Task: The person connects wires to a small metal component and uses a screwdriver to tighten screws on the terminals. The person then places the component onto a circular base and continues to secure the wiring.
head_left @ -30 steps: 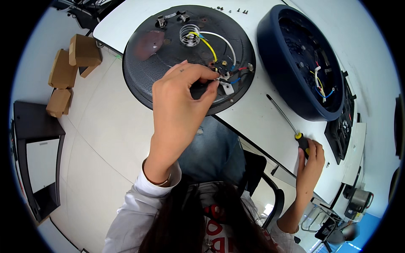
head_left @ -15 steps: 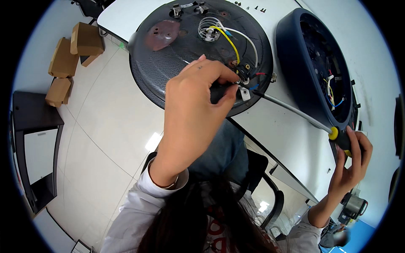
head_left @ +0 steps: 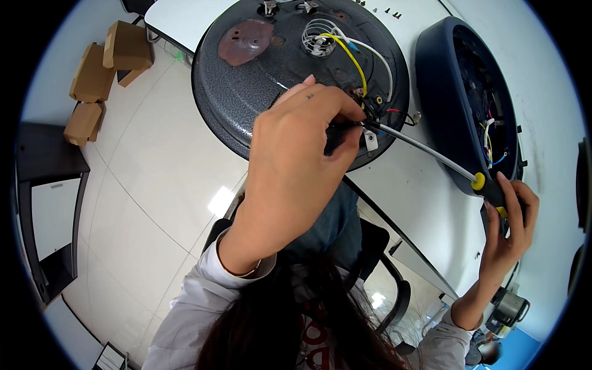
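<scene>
My right hand [head_left: 513, 225] grips a screwdriver [head_left: 431, 152] by its black and yellow handle. Its shaft slants left, and the tip meets a small dark connector block [head_left: 374, 106] at the right edge of a round, dark speckled metal pan [head_left: 237, 102]. Thumb and index finger of my left hand [head_left: 293, 154] pinch together beside that tip; whatever lies between them is hidden. A yellow wire [head_left: 356, 65] and a white wire [head_left: 383, 61] run from the block toward a coiled spring [head_left: 317, 38] on the pan. A small pale metal tab [head_left: 370, 141] sits below the block.
A dark blue oval housing [head_left: 435, 92] with wires inside stands on the white table [head_left: 404, 188] to the right. Several small screws [head_left: 388, 10] lie at the far edge of view. Cardboard boxes [head_left: 127, 46] are on the floor at left.
The screwdriver's tip has come up and left to the connector block, and my right hand has shifted slightly up. My left hand keeps its pinch. The whole view has shifted a little.
</scene>
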